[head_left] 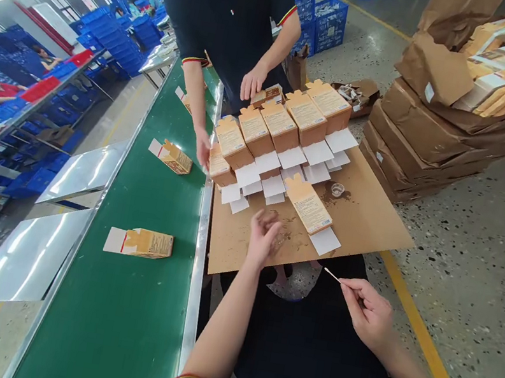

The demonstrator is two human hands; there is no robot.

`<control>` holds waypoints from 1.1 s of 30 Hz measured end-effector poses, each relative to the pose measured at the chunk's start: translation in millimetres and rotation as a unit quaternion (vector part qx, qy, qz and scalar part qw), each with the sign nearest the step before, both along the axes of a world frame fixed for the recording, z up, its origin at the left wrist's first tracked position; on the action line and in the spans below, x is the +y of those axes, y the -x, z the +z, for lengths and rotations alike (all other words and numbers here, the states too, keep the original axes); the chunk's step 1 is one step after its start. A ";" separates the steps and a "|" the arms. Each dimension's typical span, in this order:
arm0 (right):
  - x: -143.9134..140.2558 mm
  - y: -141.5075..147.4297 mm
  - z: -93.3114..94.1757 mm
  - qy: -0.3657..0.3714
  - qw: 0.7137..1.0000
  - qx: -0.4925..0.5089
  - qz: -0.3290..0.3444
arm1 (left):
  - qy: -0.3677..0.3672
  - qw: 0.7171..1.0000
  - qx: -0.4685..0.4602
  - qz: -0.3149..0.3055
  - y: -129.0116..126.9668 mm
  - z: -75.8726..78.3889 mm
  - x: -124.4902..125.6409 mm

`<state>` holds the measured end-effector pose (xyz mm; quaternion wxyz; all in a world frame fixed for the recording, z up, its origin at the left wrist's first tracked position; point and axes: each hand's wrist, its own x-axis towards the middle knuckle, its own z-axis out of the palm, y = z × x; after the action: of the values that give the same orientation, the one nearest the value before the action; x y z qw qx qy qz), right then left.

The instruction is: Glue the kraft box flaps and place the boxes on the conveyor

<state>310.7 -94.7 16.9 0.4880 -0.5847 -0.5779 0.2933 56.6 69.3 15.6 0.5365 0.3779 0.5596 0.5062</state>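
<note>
My right hand (367, 315) pinches a thin cotton swab (332, 274), its pale tip pointing left past the board's front edge. Over the brown board (242, 252), my left hand (264, 236) hovers with thumb and fingers apart and nothing in it. Just beyond that hand, a yellow-brown carton (308, 205) lies flat with a white flap (325, 242) sticking out toward me. Farther back stand several like cartons (278, 125) in a row, white flaps hanging at their near ends. A small clear cup (337, 190) sits on a damp patch right of the single carton.
A green conveyor belt (126, 310) runs along the left, carrying cartons (149, 243). Across the board, a co-worker's hand (203, 150) touches the leftmost carton; the other hand (253, 81) is at the back. Brown paper bundles (432, 129) pile up at right, and blue crates (328, 24) stand behind.
</note>
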 end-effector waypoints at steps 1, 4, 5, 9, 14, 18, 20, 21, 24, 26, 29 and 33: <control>-2.2 -2.6 0.3 -0.008 1.000 -0.003 -0.019 | 0.015 1.000 -0.013 -0.017 -19.9 -2.9 10.8; -10.6 -12.2 -0.8 -0.022 0.996 -0.011 -0.080 | 0.043 0.998 -0.032 -0.034 -60.1 -4.6 29.6; -12.7 -16.2 -1.4 -0.027 0.994 -0.013 -0.101 | 0.047 0.997 -0.037 -0.038 -66.7 -3.3 30.3; -4.1 -34.9 -0.1 -0.070 0.984 -0.026 -0.162 | 0.045 0.994 -0.058 -0.084 -56.9 6.7 7.5; 68.6 -56.5 16.5 -0.052 0.985 -0.093 -0.134 | -0.038 0.998 -0.036 -0.031 11.2 23.4 -30.9; 158.1 -72.7 31.2 0.003 0.979 -0.198 -0.049 | -0.107 0.991 0.048 0.066 57.8 27.3 -33.6; 197.3 -78.7 33.3 0.009 0.969 -0.247 -0.014 | -0.107 0.988 0.074 0.081 67.2 22.6 -30.0; 213.2 -80.6 32.8 0.004 0.963 -0.269 0.001 | -0.103 0.988 0.076 0.082 68.6 18.9 -28.1; 243.8 -82.2 27.4 0.008 0.948 -0.317 0.035 | -0.088 0.991 0.067 0.068 64.8 6.6 -23.2; 252.0 -81.8 22.9 0.023 0.942 -0.331 0.050 | -0.082 0.993 0.063 0.059 60.3 0.8 -21.0; 252.7 -83.3 19.2 0.012 0.945 -0.323 0.054 | -0.075 0.994 0.060 0.043 56.5 -2.2 -19.4; 233.8 -81.7 24.6 -0.049 0.960 -0.273 0.026 | -0.067 0.996 0.056 0.037 56.2 0.2 -19.0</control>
<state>392.4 139.1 41.5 0.3317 -0.6027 -0.7180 0.1060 0.4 50.3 15.8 0.4589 0.4196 0.5670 0.5402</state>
